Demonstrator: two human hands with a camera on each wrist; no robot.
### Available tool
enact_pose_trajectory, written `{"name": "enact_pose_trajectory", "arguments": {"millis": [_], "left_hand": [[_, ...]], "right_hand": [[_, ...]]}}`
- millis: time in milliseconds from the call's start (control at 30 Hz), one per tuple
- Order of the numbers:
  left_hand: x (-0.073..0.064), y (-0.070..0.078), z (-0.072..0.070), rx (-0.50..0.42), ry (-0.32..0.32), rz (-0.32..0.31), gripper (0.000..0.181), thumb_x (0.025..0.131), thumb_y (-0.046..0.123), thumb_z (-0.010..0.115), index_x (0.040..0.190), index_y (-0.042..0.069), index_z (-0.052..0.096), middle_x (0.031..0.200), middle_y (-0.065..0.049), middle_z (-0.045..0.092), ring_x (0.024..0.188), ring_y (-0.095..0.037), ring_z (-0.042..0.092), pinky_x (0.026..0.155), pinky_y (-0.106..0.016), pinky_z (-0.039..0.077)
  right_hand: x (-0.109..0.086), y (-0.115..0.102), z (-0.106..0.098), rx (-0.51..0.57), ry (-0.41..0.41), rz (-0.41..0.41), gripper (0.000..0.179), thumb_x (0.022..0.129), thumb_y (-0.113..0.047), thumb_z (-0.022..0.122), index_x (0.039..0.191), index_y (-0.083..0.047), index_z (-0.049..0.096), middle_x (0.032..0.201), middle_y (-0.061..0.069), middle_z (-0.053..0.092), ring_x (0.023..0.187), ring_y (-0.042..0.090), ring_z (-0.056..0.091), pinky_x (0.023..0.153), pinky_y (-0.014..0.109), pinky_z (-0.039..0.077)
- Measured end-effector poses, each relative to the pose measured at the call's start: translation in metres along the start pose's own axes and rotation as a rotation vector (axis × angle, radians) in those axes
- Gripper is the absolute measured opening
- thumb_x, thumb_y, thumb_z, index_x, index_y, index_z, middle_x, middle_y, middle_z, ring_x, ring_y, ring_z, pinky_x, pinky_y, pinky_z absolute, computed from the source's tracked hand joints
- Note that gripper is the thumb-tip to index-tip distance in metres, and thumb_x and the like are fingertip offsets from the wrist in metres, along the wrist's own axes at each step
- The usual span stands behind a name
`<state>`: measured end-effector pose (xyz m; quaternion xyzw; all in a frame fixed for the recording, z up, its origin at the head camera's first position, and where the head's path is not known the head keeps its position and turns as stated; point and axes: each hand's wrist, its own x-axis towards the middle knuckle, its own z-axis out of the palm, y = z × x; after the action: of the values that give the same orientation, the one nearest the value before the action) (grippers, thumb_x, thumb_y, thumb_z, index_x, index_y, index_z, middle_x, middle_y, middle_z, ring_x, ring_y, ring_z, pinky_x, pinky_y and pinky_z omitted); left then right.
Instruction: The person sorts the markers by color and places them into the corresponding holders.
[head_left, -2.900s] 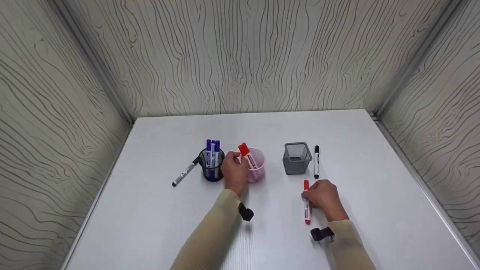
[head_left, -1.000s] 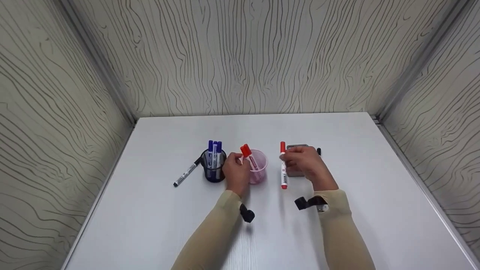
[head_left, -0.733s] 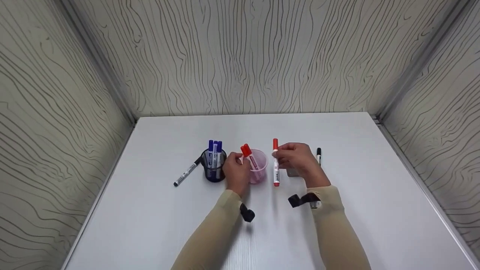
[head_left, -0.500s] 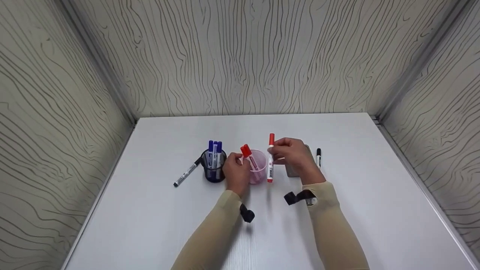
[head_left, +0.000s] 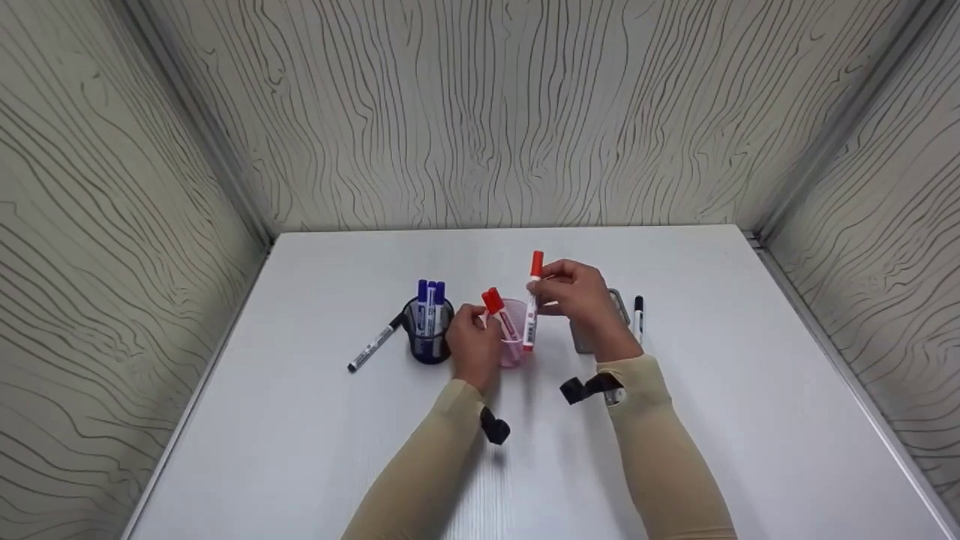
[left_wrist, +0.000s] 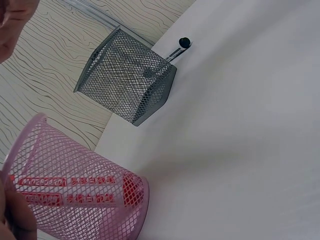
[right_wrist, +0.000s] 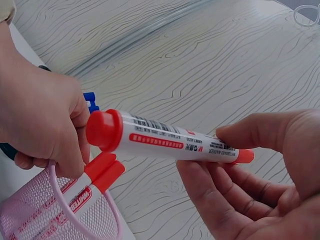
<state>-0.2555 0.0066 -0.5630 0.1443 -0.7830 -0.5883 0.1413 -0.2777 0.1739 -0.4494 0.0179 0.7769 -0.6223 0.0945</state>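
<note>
While fingers (right_wrist: 199,189) pinch a marker (right_wrist: 155,136), holders (left_wrist: 122,75) stand nearby.

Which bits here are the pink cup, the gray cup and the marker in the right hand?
Pink cup (left_wrist: 77,166): left wrist view, on its mesh wall.
Gray cup (left_wrist: 122,75): left wrist view, on its mesh side.
Held marker (right_wrist: 172,142): right wrist view, on its barrel.

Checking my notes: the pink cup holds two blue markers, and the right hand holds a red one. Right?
Almost: the two markers in the pink cup are red, not blue; the right wrist view shows it. The right hand does hold a red marker.
</note>
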Motion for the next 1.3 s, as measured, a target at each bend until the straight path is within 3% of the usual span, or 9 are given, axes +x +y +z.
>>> {"name": "enact_pose_trajectory", "arguments": {"millis": [333,567,767,867,1000,1300], "left_hand": [[0.001,0.002,0.000,0.003,-0.013,-0.023,0.016,0.108,0.006,0.069,0.123,0.005,0.073,0.102,-0.008,0.066,0.096,-0.019,0.059,0.083,-0.030,0.049],[0.002,0.000,0.000,-0.009,-0.012,-0.015,0.016,0.107,0.005,0.068,0.122,0.005,0.073,0.100,-0.007,0.064,0.095,-0.020,0.058,0.082,-0.031,0.048],[0.003,-0.003,0.002,-0.003,0.010,0.009,0.013,0.104,0.005,0.069,0.117,0.006,0.073,0.097,-0.006,0.063,0.092,-0.018,0.058,0.080,-0.031,0.047],[0.002,-0.002,0.002,0.001,0.015,0.006,0.013,0.105,0.006,0.069,0.117,0.006,0.073,0.097,-0.006,0.064,0.092,-0.018,0.058,0.081,-0.031,0.048],[0.002,-0.002,0.002,-0.002,0.006,-0.011,0.014,0.105,0.005,0.069,0.119,0.007,0.073,0.099,-0.006,0.064,0.093,-0.018,0.059,0.080,-0.030,0.048],[0.003,-0.003,0.001,0.005,0.000,-0.009,0.016,0.105,0.005,0.070,0.121,0.005,0.073,0.099,-0.006,0.064,0.092,-0.018,0.058,0.078,-0.028,0.047]], "right_hand": [[0.000,-0.005,0.013,-0.057,0.093,-0.172,0.028,0.105,-0.013,0.080,0.131,-0.004,0.074,0.122,0.016,0.079,0.106,0.019,0.077,0.096,0.036,0.071],[-0.001,-0.006,0.019,-0.070,0.091,-0.198,0.029,0.106,-0.013,0.080,0.133,-0.005,0.075,0.127,0.018,0.078,0.112,0.023,0.076,0.099,0.037,0.071],[0.001,-0.006,0.026,-0.114,0.095,-0.270,0.025,0.104,-0.011,0.082,0.127,-0.005,0.077,0.123,0.018,0.080,0.109,0.023,0.075,0.094,0.025,0.066],[0.003,-0.002,0.031,-0.177,0.116,-0.329,0.024,0.103,-0.010,0.083,0.125,-0.005,0.078,0.122,0.019,0.082,0.111,0.028,0.076,0.099,0.033,0.065],[0.007,0.005,0.036,-0.226,0.128,-0.346,0.024,0.102,-0.010,0.083,0.125,-0.006,0.078,0.123,0.018,0.083,0.117,0.033,0.078,0.110,0.051,0.065],[0.013,0.017,0.039,-0.245,0.123,-0.333,0.023,0.103,-0.010,0.083,0.125,-0.007,0.078,0.123,0.017,0.083,0.117,0.033,0.078,0.110,0.053,0.065]]}}
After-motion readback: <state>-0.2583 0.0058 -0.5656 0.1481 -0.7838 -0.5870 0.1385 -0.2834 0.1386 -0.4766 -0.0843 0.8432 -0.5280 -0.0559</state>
